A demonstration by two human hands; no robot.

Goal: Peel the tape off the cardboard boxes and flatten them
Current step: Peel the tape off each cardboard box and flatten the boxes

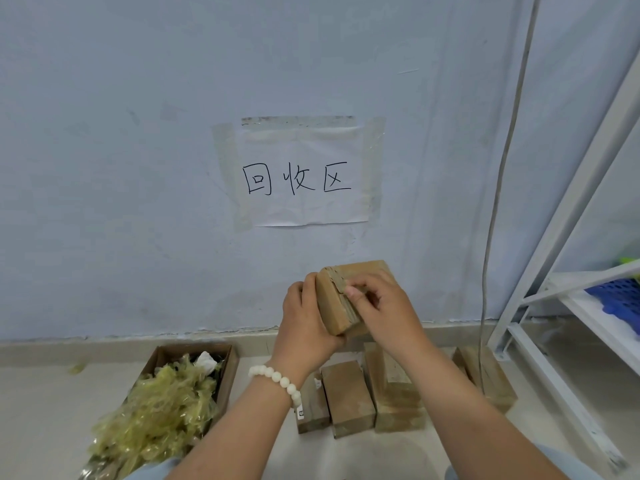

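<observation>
Cardboard box [334,304] held up: left hand [304,323] wraps its end to steady it; right hand [384,306] pinches the top seam, probably starting the peel.

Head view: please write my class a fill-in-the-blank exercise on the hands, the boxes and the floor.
The left hand holds a small box made of ____.
The right hand pinches at that box's edge; the white bead bracelet is on the ____ wrist.
The open carton on the floor is full of crumpled yellowish ____.
The paper sign hangs on the ____.
Missing words: cardboard; left; tape; wall.
</observation>
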